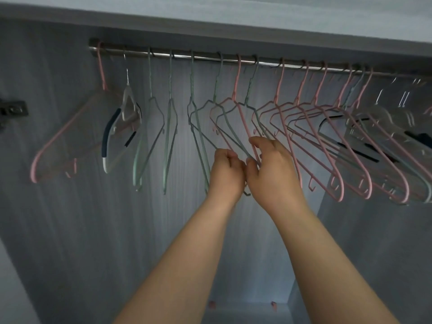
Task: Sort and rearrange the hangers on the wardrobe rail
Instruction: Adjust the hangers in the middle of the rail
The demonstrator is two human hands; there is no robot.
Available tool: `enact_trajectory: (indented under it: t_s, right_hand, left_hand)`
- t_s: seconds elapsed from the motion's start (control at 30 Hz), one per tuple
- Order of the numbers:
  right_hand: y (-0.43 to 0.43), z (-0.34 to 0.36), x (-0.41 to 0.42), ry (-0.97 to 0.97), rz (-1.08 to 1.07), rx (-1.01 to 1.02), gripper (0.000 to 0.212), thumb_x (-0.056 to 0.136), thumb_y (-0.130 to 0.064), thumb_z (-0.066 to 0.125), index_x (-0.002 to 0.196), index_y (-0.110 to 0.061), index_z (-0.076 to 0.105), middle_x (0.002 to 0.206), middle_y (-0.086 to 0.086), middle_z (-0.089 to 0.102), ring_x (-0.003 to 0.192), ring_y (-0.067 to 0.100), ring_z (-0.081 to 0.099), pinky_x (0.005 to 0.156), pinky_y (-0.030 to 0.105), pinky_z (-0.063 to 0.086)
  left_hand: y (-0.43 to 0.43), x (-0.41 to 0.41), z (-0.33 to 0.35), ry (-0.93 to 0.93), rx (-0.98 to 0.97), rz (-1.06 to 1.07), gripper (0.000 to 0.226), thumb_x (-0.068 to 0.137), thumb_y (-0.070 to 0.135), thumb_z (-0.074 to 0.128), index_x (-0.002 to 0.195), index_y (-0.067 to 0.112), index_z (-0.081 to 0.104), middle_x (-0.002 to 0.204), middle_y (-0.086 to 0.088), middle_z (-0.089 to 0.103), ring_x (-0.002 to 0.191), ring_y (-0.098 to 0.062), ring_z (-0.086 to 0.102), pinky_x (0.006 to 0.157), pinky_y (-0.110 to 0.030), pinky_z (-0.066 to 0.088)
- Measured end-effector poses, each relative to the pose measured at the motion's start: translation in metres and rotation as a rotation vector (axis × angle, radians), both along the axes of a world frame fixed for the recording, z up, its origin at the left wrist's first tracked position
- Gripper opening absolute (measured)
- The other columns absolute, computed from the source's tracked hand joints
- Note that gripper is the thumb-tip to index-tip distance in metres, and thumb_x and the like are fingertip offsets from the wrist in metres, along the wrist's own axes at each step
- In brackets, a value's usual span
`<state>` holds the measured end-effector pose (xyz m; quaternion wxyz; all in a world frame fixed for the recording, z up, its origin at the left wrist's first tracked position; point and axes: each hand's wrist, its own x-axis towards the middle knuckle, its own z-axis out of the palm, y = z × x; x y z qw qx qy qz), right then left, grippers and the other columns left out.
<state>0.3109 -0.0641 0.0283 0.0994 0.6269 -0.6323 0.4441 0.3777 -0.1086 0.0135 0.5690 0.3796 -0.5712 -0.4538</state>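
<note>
Centrally, a pink hanger [243,121] and a green hanger [208,140] hang mid-rail [163,54]; the right hand [271,167] grips the pink one's lower arm, fingers curled; the left hand [225,169], touching the right, is clenched round the green one's wire; further green hangers [170,136] hang left, a crowded pink group [327,136] and clear hangers [385,120] right, inside the grey wardrobe [58,230].

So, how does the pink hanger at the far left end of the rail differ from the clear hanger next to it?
The pink hanger is a thin coloured frame; the clear hanger is thicker see-through plastic with dark shoulder pads. The pink hanger's hook is pink; the clear hanger's hook is bare metal. The pink hanger shows its broad side; the clear hanger is nearly edge-on. Both hang on the rail.
</note>
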Motion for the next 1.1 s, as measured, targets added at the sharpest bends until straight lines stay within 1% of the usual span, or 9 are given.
enact_trajectory:
  t_s: [0.1,0.2,0.27,0.43,0.57,0.73,0.83,1.0,1.1]
  right_hand:
    - [-0.004,0.003,-0.001,-0.009,-0.006,0.029,0.047,0.092,-0.008,0.043,0.139,-0.011,0.04,0.137,0.011,0.05,0.125,0.025,0.046,0.102,0.033,0.041]
    - [-0.007,0.007,-0.003,-0.086,0.01,0.09,0.044,0.095,-0.01,0.039,0.139,-0.012,0.039,0.134,0.01,0.053,0.118,0.025,0.054,0.092,0.033,0.047]
    - [-0.008,0.007,-0.007,-0.194,0.071,0.144,0.043,0.096,-0.012,0.038,0.139,-0.013,0.039,0.133,0.008,0.055,0.113,0.022,0.056,0.084,0.027,0.047]
    - [-0.012,0.005,-0.008,-0.527,0.248,0.294,0.044,0.096,-0.013,0.035,0.14,-0.014,0.038,0.134,0.007,0.054,0.115,0.018,0.054,0.093,0.027,0.043]
    - [-0.014,0.009,-0.01,-0.879,0.419,0.337,0.024,0.095,-0.016,0.039,0.101,-0.014,0.062,0.103,0.007,0.068,0.098,0.019,0.061,0.09,0.032,0.049]
    - [-0.027,0.003,-0.004,-0.78,0.428,0.372,0.035,0.096,-0.021,0.045,0.126,-0.004,0.05,0.09,0.004,0.06,0.074,0.013,0.059,0.077,0.023,0.051]
    - [-0.035,-0.001,0.007,-0.671,0.396,0.355,0.025,0.096,-0.013,0.039,0.115,-0.005,0.054,0.082,0.003,0.057,0.067,0.012,0.053,0.067,0.018,0.049]
    - [-0.047,-0.005,0.017,-0.575,0.256,0.143,0.039,0.097,-0.013,0.03,0.132,-0.006,0.046,0.087,-0.001,0.046,0.068,0.009,0.043,0.059,0.019,0.035]
    - [-0.048,-0.007,0.018,-0.54,0.236,0.106,0.039,0.097,-0.011,0.03,0.134,-0.006,0.045,0.07,-0.005,0.044,0.058,0.006,0.04,0.054,0.018,0.033]
  left_hand:
    - [0.0,0.002,0.006,-0.011,-0.021,-0.009,0.021,0.096,0.027,0.035,0.101,0.009,0.045,0.074,0.003,0.055,0.064,-0.006,0.052,0.051,-0.013,0.042]
    - [-0.003,-0.001,0.011,-0.121,-0.017,-0.096,0.035,0.096,0.035,0.035,0.106,0.006,0.053,0.08,0.002,0.058,0.072,-0.008,0.055,0.062,-0.017,0.044]
    - [-0.003,-0.004,0.012,-0.136,-0.008,-0.106,0.029,0.095,0.029,0.037,0.101,0.008,0.057,0.086,0.0,0.059,0.082,-0.013,0.057,0.075,-0.025,0.045]
    - [-0.007,-0.005,0.011,-0.117,-0.075,0.007,0.019,0.091,0.013,0.039,0.09,0.005,0.056,0.077,-0.002,0.058,0.074,-0.016,0.055,0.068,-0.029,0.044]
    - [-0.011,0.003,0.011,-0.161,-0.079,0.089,0.025,0.094,0.016,0.031,0.073,0.014,0.043,0.068,0.002,0.047,0.062,-0.011,0.045,0.055,-0.022,0.036]
    - [-0.014,0.015,0.004,-0.277,-0.119,0.172,0.023,0.097,0.018,0.025,0.091,0.007,0.045,0.071,-0.004,0.049,0.068,-0.022,0.049,0.055,-0.027,0.036]
    - [-0.016,0.022,0.002,-0.323,-0.118,0.21,0.025,0.097,0.018,0.025,0.1,0.006,0.047,0.068,-0.001,0.047,0.063,-0.018,0.047,0.047,-0.026,0.033]
    - [-0.017,0.034,0.003,-0.341,-0.152,0.27,0.021,0.096,0.015,0.028,0.091,0.007,0.046,0.066,0.002,0.044,0.057,-0.009,0.04,0.044,-0.011,0.031]
    - [-0.017,0.04,0.004,-0.312,-0.123,0.277,0.018,0.096,0.014,0.028,0.092,0.009,0.045,0.067,0.002,0.044,0.063,-0.015,0.043,0.056,-0.027,0.036]
